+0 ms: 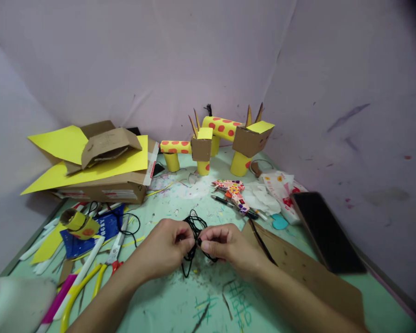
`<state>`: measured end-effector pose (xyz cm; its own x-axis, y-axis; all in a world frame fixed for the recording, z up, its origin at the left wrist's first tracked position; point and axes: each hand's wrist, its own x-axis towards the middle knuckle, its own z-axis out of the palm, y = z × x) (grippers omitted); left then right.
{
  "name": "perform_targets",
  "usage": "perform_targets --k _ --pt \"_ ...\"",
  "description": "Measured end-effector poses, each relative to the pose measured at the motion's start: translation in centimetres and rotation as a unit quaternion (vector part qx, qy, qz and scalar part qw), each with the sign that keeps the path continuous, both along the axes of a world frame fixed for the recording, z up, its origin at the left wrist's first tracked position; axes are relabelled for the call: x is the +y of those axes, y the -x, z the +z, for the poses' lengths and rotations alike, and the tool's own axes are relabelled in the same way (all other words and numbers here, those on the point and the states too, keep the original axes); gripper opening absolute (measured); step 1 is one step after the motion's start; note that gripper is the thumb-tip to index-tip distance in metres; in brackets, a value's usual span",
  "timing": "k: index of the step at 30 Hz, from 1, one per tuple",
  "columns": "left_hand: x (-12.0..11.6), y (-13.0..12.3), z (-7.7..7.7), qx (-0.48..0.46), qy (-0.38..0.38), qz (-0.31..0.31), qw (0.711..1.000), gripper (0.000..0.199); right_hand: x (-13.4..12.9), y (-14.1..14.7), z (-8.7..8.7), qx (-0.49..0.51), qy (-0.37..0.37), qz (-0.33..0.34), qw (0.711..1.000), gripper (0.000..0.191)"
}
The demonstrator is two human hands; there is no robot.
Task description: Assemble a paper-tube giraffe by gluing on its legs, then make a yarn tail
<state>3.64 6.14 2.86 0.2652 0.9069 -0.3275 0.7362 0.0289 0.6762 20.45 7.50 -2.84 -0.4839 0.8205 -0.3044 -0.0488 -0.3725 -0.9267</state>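
Observation:
A loose tangle of thin black cord (194,221) lies at the middle of the table, loops hanging below the fingers. My left hand (175,243) is closed in a pinch on the cord from the left. From the right, my right hand (220,240) pinches the cord too, its thumb and forefinger nearly meeting the left fingertips. A small dark knot or bunched bit of cord shows at the right fingertips. The exact strands within each grip are partly hidden.
Two cardboard animals, a small one (201,149) and a larger one (251,141), stand behind. A glue gun (234,192), a pen (222,200), a phone (327,231) and a cardboard sheet (308,282) lie right. Scissors (116,247) and a cardboard box (125,187) are left.

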Motion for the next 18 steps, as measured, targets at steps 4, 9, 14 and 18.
perform_targets --k 4,9,14,18 --pt "0.1 0.0 0.0 -0.01 0.001 -0.004 1.0 0.015 0.1 -0.1 0.2 0.016 -0.013 -0.005 1.0 0.027" --pt "0.4 0.6 0.2 -0.012 0.0 0.013 1.0 0.017 0.1 -0.2 0.7 0.041 -0.005 -0.03 0.999 0.031" --pt "0.5 1.2 0.1 0.017 -0.022 0.022 0.999 0.015 0.1 -0.2 0.8 0.041 0.048 -0.044 0.997 0.037" --pt "0.1 1.0 0.5 -0.005 -0.084 0.022 0.996 0.012 0.2 -0.1 0.5 0.064 0.104 -0.082 0.989 0.035"
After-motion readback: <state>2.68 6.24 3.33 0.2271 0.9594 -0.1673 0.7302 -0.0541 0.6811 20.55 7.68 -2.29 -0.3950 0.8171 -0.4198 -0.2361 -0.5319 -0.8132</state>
